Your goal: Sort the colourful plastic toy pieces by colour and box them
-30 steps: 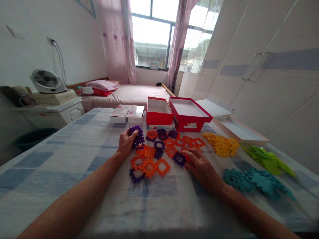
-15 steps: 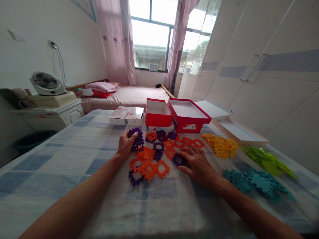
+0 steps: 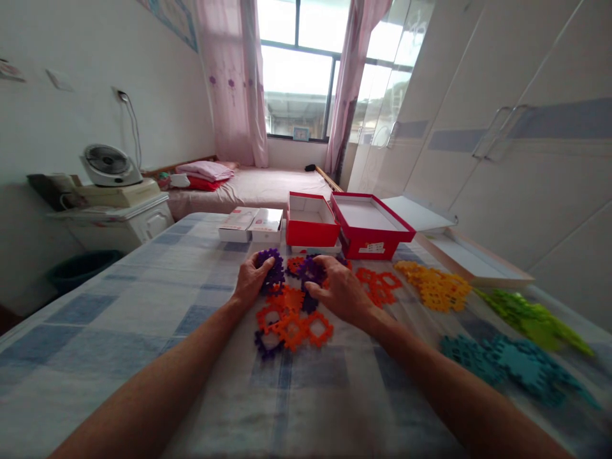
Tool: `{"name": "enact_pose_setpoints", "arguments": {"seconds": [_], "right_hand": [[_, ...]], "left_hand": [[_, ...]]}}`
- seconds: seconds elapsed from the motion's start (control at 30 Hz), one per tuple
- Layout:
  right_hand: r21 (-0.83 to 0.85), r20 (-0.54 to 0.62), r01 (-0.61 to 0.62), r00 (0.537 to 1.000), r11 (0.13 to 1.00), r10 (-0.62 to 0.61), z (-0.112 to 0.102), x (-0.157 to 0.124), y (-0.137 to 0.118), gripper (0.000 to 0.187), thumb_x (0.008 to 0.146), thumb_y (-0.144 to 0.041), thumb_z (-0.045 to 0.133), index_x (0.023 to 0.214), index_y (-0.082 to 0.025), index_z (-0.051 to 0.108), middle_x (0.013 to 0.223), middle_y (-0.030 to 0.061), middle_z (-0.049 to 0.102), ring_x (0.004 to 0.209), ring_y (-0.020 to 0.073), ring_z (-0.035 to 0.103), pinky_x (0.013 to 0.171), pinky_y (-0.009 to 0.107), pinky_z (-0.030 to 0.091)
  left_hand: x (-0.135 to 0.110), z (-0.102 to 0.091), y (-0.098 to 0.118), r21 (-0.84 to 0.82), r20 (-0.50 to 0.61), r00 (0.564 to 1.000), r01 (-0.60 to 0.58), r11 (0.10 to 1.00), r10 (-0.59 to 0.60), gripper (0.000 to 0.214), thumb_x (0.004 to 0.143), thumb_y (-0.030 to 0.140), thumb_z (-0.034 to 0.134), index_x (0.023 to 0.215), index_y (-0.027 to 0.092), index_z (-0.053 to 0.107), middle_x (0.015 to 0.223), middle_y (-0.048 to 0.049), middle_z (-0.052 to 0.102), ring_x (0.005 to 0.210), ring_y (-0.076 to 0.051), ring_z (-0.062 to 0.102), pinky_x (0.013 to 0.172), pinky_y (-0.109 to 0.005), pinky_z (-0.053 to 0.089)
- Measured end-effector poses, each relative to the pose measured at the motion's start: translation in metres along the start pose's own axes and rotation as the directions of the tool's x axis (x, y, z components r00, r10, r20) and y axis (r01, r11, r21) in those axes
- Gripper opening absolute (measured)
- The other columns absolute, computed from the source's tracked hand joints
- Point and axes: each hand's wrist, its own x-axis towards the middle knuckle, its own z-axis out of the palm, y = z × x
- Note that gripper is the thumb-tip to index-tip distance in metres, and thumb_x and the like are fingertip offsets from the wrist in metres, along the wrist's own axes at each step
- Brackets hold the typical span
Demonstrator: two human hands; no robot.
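Note:
My left hand [image 3: 251,279] is closed around several purple interlocking tiles [image 3: 274,270], thumb on top. A little to the right, my right hand [image 3: 347,293] pinches a purple interlocking tile [image 3: 312,270] between thumb and fingers, above other pieces that it partly hides. Orange notched tiles [image 3: 292,330] lie in a loose cluster below both hands, with a purple square-holed tile [image 3: 266,345] at its lower left. More orange tiles [image 3: 377,287] spread out to the right of my right hand.
Farther right are piles of yellow tiles [image 3: 435,288], green tiles [image 3: 538,322] and teal tiles [image 3: 519,363]. Along the back of the checked tablecloth [image 3: 191,331] stand small white boxes [image 3: 266,223], an open red box [image 3: 313,234], a dark red box [image 3: 375,245] and a shallow open box [image 3: 473,258].
My right hand has moved left from the purple tile among the orange ones and now grips a purple tile near my left hand. My left hand keeps its purple tiles. The view has shifted slightly.

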Motion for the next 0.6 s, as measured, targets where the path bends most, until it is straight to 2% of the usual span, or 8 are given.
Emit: {"name": "enact_pose_setpoints", "arguments": {"seconds": [0.07,0.2,0.27,0.37,0.47,0.53,0.6], "right_hand": [[-0.037,0.019,0.012,1.0,0.999,-0.011,0.018,0.018,-0.011,0.045,0.078,-0.036,0.057,0.117,-0.016,0.05,0.111,0.0101,0.059,0.098,0.0207,0.058,0.085,0.033,0.045],[-0.114,0.058,-0.036,0.997,0.993,0.043,0.049,0.042,-0.021,0.039,0.077,-0.039,0.058,0.109,-0.017,0.054,0.108,0.0098,0.058,0.096,0.0211,0.059,0.082,0.031,0.045],[-0.112,0.065,-0.039,0.997,0.993,0.047,0.057,0.048,-0.022,0.04,0.078,-0.038,0.058,0.111,-0.016,0.054,0.11,0.0103,0.057,0.097,0.0214,0.058,0.083,0.031,0.044],[-0.089,0.044,-0.034,0.998,0.995,0.038,0.058,0.046,-0.021,0.049,0.081,-0.039,0.055,0.122,-0.014,0.047,0.118,0.0125,0.053,0.1,0.0213,0.057,0.084,0.032,0.044],[-0.121,0.038,-0.034,0.999,0.992,0.039,0.05,0.034,-0.019,0.055,0.081,-0.045,0.054,0.126,-0.014,0.045,0.122,0.0148,0.05,0.107,0.024,0.052,0.088,0.037,0.042],[-0.136,0.146,0.03,0.989,0.99,-0.01,0.046,0.024,-0.016,0.053,0.08,-0.049,0.055,0.122,-0.016,0.05,0.12,0.0139,0.053,0.112,0.026,0.048,0.092,0.042,0.039],[-0.12,0.277,0.13,0.957,0.984,-0.092,0.045,0.015,-0.014,0.053,0.079,-0.052,0.057,0.119,-0.018,0.053,0.118,0.013,0.056,0.116,0.0275,0.045,0.093,0.045,0.036]], "left_hand": [[0.0,-0.001,-0.001,0.001,0.017,1.0,-0.01,1.0,0.01,0.046,0.061,0.048,0.072,0.092,0.014,0.066,0.08,-0.0026,0.069,0.068,-0.015,0.062,0.064,-0.025,0.049],[0.001,-0.002,0.0,-0.025,0.082,0.996,-0.014,1.0,0.016,0.049,0.07,0.054,0.063,0.098,0.014,0.065,0.087,-0.0038,0.069,0.075,-0.016,0.062,0.069,-0.025,0.048],[0.001,-0.001,0.0,-0.007,0.091,0.996,-0.02,1.0,0.021,0.05,0.066,0.051,0.069,0.1,0.014,0.065,0.089,-0.0047,0.069,0.078,-0.017,0.063,0.072,-0.025,0.048],[0.002,0.0,0.0,0.009,0.019,0.999,-0.037,0.999,0.037,0.051,0.058,0.042,0.076,0.099,0.014,0.064,0.088,-0.005,0.069,0.078,-0.017,0.063,0.073,-0.027,0.049],[0.004,-0.001,0.0,-0.064,-0.125,0.992,-0.03,0.997,0.022,0.044,0.064,0.043,0.071,0.094,0.012,0.063,0.085,-0.0044,0.067,0.072,-0.015,0.061,0.069,-0.027,0.049],[0.006,-0.003,-0.002,-0.101,-0.19,0.982,-0.029,0.994,0.009,0.041,0.065,0.043,0.069,0.092,0.012,0.062,0.083,-0.0039,0.066,0.07,-0.014,0.061,0.068,-0.027,0.049],[0.008,-0.004,-0.005,-0.104,-0.216,0.976,-0.037,0.994,0.013,0.04,0.066,0.042,0.069,0.092,0.013,0.061,0.083,-0.0038,0.066,0.07,-0.014,0.061,0.07,-0.027,0.05]]}}
